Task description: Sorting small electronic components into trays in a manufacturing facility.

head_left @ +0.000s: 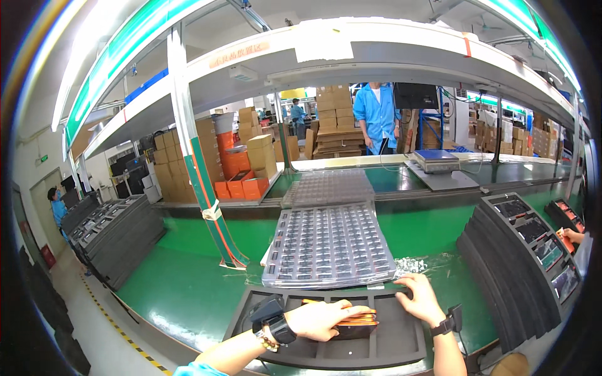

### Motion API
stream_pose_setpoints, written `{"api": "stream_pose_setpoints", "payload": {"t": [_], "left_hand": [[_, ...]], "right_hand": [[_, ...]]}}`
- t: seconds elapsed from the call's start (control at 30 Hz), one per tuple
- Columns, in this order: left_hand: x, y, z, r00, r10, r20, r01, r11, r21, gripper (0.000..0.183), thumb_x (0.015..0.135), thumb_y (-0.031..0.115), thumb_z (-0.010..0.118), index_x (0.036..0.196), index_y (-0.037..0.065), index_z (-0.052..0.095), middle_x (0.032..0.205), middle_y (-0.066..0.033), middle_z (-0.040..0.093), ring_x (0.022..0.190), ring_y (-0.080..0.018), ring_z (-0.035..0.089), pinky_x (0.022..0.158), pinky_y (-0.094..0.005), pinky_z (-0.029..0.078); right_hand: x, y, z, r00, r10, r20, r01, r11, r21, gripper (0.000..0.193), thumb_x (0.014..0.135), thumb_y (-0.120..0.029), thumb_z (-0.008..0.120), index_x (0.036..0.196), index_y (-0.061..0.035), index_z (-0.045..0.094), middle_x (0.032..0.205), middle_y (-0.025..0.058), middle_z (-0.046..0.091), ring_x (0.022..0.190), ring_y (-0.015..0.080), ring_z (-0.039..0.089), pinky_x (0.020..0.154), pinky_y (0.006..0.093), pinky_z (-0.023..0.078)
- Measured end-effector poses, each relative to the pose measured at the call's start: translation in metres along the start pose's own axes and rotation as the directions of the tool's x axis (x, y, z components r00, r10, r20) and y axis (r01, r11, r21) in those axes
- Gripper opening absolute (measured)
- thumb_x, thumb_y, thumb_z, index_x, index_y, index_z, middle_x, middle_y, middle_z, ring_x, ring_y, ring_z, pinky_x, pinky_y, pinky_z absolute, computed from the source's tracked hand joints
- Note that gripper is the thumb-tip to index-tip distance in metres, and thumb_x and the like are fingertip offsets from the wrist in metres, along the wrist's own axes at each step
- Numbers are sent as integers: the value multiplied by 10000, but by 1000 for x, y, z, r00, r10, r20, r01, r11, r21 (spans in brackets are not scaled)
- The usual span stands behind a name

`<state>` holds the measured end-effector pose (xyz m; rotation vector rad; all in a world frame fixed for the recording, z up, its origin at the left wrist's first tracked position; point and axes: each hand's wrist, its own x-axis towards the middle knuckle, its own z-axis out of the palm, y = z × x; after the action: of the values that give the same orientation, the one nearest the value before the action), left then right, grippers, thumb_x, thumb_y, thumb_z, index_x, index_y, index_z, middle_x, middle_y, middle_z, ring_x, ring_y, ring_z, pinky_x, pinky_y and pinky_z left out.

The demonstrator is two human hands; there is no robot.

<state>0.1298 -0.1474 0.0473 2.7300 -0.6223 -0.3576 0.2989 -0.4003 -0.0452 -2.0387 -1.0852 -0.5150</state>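
My left hand (pixel 316 319) reaches over a black foam tray (pixel 392 357) with several compartments. Its fingers close on a small stack of flat orange-edged pieces (pixel 359 319) in a middle compartment; part of the stack is hidden under the hand. My right hand (pixel 421 301) hovers above the foam tray's right end, fingers apart, with nothing visible in it. Just beyond both hands lies a clear plastic blister tray (pixel 329 244), its pockets filled with rows of small dark parts. The fingertips of my right hand are close to its near right corner.
Stacked black foam trays stand at the left (pixel 116 241) and the right (pixel 511 276) of the green table (pixel 188 269). A post (pixel 200 156) rises left of centre. Beyond are orange boxes (pixel 238 185), a scale (pixel 437 160) and a person in blue (pixel 376 116). Another person's hand (pixel 570 237) is at far right.
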Motion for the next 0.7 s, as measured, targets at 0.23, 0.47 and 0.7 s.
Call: {"api": "stream_pose_setpoints", "payload": {"t": [0.23,0.47,0.7], "left_hand": [[-8,-16,14,993,28,-118,-26,1000,15,799,791,63,606,1522,179,306,1228,-173,637,838,-348,695,686,-430,574],[-26,-39,31,777,294,-557,-172,950,261,501,825,351,765,1257,133,636,1299,-29,610,1080,-235,608,884,-340,520],[-25,-52,33,674,111,-730,-254,963,-87,547,767,325,830,1221,82,646,1272,-104,633,1078,-290,660,935,-357,539]], "right_hand": [[12,-72,25,717,-173,675,-328,772,545,797,879,-345,763,1477,-34,337,1348,175,547,1258,257,533,1075,358,428],[13,-77,20,678,-24,734,-421,806,415,693,830,-324,824,1341,-17,471,1216,126,629,1129,188,608,996,326,488],[17,-80,20,656,15,754,-398,856,329,634,841,-306,815,1305,-11,501,1214,147,644,1116,213,639,977,338,509]]}}
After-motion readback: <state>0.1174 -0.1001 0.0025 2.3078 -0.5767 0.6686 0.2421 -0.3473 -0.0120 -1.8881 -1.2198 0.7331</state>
